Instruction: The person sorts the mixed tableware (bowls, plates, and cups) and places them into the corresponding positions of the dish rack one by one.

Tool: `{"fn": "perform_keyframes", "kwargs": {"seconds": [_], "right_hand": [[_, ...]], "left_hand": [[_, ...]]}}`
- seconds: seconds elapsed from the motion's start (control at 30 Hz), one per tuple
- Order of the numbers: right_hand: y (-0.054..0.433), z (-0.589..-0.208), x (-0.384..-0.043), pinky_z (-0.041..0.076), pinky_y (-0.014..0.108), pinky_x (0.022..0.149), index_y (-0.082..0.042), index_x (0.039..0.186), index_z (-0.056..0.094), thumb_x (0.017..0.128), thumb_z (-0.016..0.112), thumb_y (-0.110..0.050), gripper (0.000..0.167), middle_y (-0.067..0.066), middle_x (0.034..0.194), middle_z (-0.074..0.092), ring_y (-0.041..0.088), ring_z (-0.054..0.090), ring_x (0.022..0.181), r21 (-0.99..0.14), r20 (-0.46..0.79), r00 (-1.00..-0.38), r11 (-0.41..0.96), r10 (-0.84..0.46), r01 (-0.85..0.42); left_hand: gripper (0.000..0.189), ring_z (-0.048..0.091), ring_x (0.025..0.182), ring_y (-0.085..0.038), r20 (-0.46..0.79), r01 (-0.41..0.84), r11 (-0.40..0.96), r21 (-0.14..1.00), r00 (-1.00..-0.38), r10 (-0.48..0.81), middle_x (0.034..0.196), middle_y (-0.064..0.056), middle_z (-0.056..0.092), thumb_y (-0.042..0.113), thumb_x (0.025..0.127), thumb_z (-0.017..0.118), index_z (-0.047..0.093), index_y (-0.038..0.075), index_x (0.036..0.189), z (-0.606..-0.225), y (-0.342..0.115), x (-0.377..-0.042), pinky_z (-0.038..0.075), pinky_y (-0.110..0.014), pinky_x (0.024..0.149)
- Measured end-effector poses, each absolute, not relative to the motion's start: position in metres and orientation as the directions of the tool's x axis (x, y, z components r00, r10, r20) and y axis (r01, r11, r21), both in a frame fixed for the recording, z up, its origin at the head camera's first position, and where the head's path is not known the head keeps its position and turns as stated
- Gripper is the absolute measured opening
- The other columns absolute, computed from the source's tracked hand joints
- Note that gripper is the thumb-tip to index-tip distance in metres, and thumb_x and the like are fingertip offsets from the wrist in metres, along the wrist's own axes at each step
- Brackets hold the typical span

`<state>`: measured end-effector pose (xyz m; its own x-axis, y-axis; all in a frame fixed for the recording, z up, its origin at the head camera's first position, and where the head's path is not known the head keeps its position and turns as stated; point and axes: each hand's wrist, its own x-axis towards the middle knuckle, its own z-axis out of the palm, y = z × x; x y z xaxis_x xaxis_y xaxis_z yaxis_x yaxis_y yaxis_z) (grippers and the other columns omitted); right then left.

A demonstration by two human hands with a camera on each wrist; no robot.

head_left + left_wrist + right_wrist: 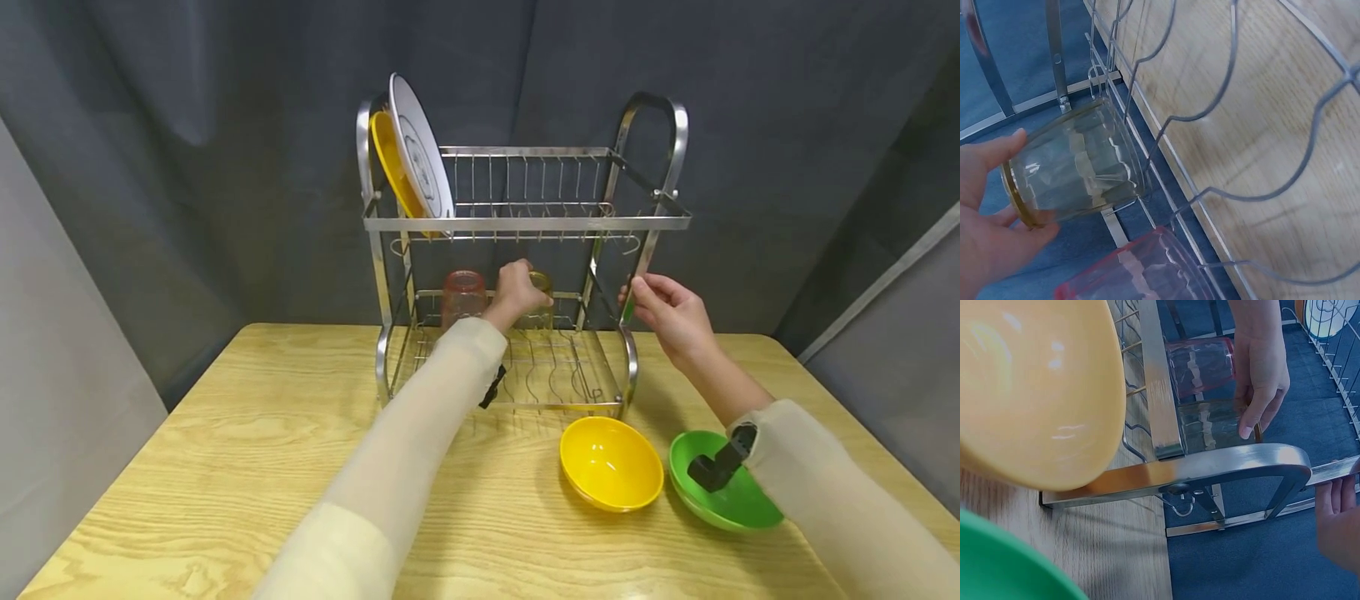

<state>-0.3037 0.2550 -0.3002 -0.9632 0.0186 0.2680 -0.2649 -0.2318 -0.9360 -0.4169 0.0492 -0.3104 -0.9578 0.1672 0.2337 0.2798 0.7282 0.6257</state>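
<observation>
The rack (525, 223), its side post (649, 250) pinched by the right hand (672, 318), could shift if tugged, while the yellow glass (1075, 165), gripped by the left hand (517, 290) at the lower shelf's (525, 406) back, could knock the pink glass (463, 293) if tilted.

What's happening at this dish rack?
A person's left hand grips the yellowish glass on the lower tier of the rack, next to a pinkish glass. The right hand holds the rack's right upright. A white plate and a yellow dish lean on the upper tier's left end. A yellow bowl and green bowl sit on the table in front.
</observation>
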Motion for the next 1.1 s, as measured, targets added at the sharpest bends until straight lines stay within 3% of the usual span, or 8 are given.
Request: {"fn": "perform_keyframes", "kwargs": {"seconds": [0.07,0.5,0.77,1.1], "right_hand": [[0.256,-0.3,-0.303,0.057,0.016,0.076,-0.014,0.098,0.067,0.089,0.066,-0.017,0.009,-0.005,0.086,0.074,0.005,0.071,0.081,-0.937,0.266,-0.964,-0.232,0.02,-0.263],[0.255,-0.299,-0.301,0.057,0.014,0.076,-0.017,0.097,0.067,0.089,0.067,-0.02,0.009,-0.008,0.086,0.073,0.003,0.071,0.081,-0.947,0.24,-0.97,-0.21,0.042,-0.244],[0.255,-0.299,-0.302,0.057,0.015,0.077,-0.016,0.098,0.067,0.088,0.068,-0.02,0.01,-0.007,0.086,0.073,0.004,0.071,0.081,-0.944,0.242,-0.969,-0.222,0.043,-0.246],[0.256,-0.299,-0.301,0.057,0.015,0.077,-0.016,0.096,0.067,0.088,0.067,-0.017,0.008,-0.007,0.085,0.074,0.004,0.071,0.08,-0.945,0.219,-0.975,-0.24,0.037,-0.222]], "left_hand": [[0.069,0.056,0.124,-0.028,0.211,0.271,0.733,0.624,-0.961,0.176,0.132,-0.017,0.059,0.024,0.073,0.083,0.053,0.0,0.129,-0.305,0.05,-0.41,0.049,-0.029,0.103],[0.064,0.058,0.121,-0.028,0.229,0.29,0.746,0.6,-0.955,0.187,0.128,-0.017,0.06,0.023,0.073,0.084,0.056,-0.002,0.124,-0.297,0.047,-0.399,0.051,-0.031,0.099],[0.055,0.063,0.11,-0.028,0.235,0.293,0.792,0.535,-0.952,0.194,0.117,-0.017,0.064,0.025,0.074,0.083,0.059,-0.003,0.115,-0.295,0.046,-0.398,0.055,-0.03,0.092],[0.072,0.056,0.122,-0.028,0.193,0.273,0.842,0.466,-0.96,0.204,0.131,-0.016,0.056,0.035,0.079,0.078,0.047,0.002,0.136,-0.287,0.043,-0.389,0.05,-0.032,0.102]]}}
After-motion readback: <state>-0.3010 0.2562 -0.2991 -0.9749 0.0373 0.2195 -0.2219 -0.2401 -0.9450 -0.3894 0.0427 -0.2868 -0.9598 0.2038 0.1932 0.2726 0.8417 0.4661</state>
